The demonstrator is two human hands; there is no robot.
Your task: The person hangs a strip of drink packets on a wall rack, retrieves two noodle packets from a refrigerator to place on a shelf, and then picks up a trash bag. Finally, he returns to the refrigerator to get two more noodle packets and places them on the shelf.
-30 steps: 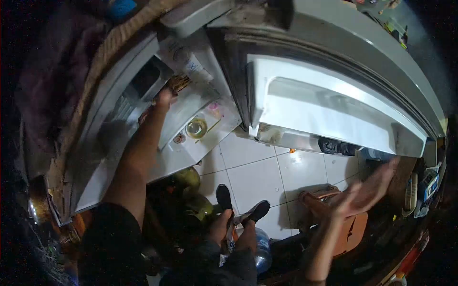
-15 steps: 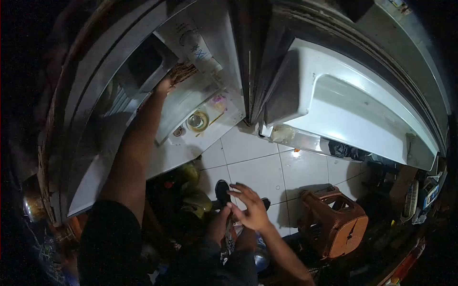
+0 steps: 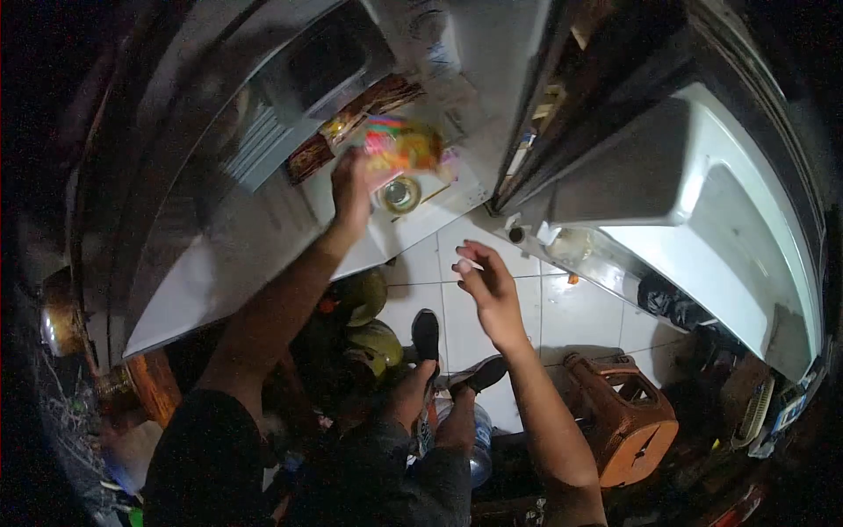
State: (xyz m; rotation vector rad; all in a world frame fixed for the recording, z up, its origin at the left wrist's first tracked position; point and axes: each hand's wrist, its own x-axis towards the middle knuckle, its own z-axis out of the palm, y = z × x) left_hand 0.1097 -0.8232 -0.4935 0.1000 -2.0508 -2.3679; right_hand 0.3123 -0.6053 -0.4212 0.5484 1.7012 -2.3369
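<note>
My left hand (image 3: 351, 189) grips a colourful packet (image 3: 404, 145), red, orange and green, blurred by motion. It is held over the white bottom of an open, refrigerator-like cabinet (image 3: 457, 193). Just below the packet stands a small round glass container (image 3: 399, 195) on that surface. A brown, wood-patterned strip (image 3: 312, 158) lies behind my left hand. My right hand (image 3: 493, 299) is raised over the floor, fingers apart and slightly curled, with nothing in it.
To the right stands an open door with a white moulded lining (image 3: 729, 237). A brown plastic stool (image 3: 637, 439) is below it on the tiled floor (image 3: 479, 263). Green rounded containers (image 3: 373, 342) sit left of my feet, and a clear bluish bottle (image 3: 480, 452) is near my legs.
My left hand has come out from deeper in the cabinet, now with the colourful packet in it. My right hand has risen towards the cabinet. The view has shifted.
</note>
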